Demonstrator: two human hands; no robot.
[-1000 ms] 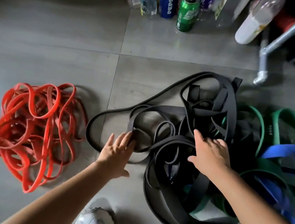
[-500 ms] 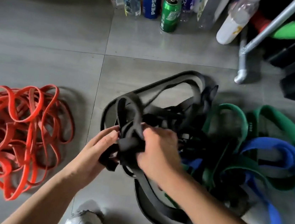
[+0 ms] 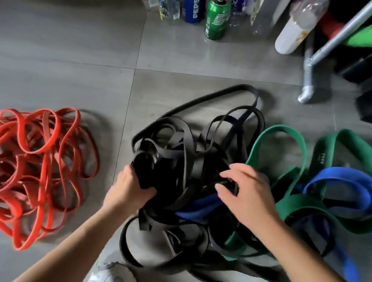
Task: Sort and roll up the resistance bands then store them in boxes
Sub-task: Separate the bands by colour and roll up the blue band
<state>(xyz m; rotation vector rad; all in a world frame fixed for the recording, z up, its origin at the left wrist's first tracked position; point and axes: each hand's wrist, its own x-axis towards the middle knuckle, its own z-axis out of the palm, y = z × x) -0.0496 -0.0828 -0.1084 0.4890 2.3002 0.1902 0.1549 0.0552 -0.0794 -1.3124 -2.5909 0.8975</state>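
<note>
While the left hand (image 3: 131, 189) curls its fingers round a bunch of black bands (image 3: 171, 174) on the floor (image 3: 72, 68) between red bands (image 3: 2, 160) and green bands (image 3: 326, 212), the right hand (image 3: 247, 196) spreads its fingers over the tangle; any pinch is unclear. Anchoring that bunch and freeing loops singly looks wisest.

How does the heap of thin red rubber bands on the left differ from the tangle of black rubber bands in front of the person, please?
The heap of red rubber bands has narrow strips; the tangle of black rubber bands has wider ones. The red heap lies apart, untouched; the left hand grips the black tangle, the right hand touches it. Both lie unrolled on the floor.
</note>
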